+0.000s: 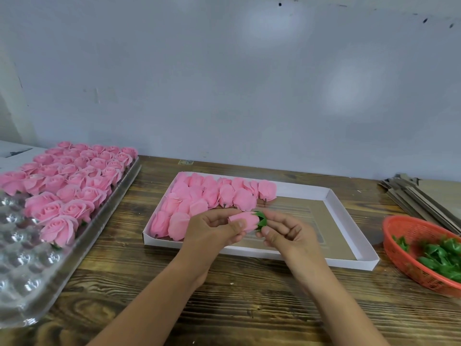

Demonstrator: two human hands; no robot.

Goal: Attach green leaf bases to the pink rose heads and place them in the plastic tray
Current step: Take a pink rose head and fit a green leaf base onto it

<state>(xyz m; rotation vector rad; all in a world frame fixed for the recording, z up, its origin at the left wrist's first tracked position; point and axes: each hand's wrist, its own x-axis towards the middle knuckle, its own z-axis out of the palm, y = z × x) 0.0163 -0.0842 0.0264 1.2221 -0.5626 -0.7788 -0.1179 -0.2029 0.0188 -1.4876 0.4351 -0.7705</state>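
**Rose and leaf base meet between two hands**

At 9 o'clock lies the clear plastic tray (23,275), its near cups bare and shiny. Its far part is filled with finished roses (72,176), which sit upright with their open pink swirls facing up. Bits of green show under the nearest ones.

Toward 11 o'clock of the hands, a shallow white box (349,216) rests on the wooden table (224,308). Its left part holds rose heads (204,198) lying on their sides, packed in overlapping rows. They are smooth, closed and pale pink, and small dark stubs show at some bases. The right part of the box shows its brown floor.

In the middle, over the near edge of the box, the left hand (212,231) grips one rose (245,221). Its thumb and fingers curl round the bloom. The rose lies sideways with its base pointing toward 3 o'clock. It is pink, bud-shaped and tightly wrapped.

Touching that base is a leaf base (261,220), dark green with pointed, toothed lobes cupping the end of the rose. The right hand (287,233) pinches it between thumb and forefinger, and the other fingers are loosely curled.

At 3 o'clock a red mesh basket (404,236) holds a heap of green leaves (441,255). Beyond it, at 2 o'clock, flat cardboard sheets (419,196) lie stacked.
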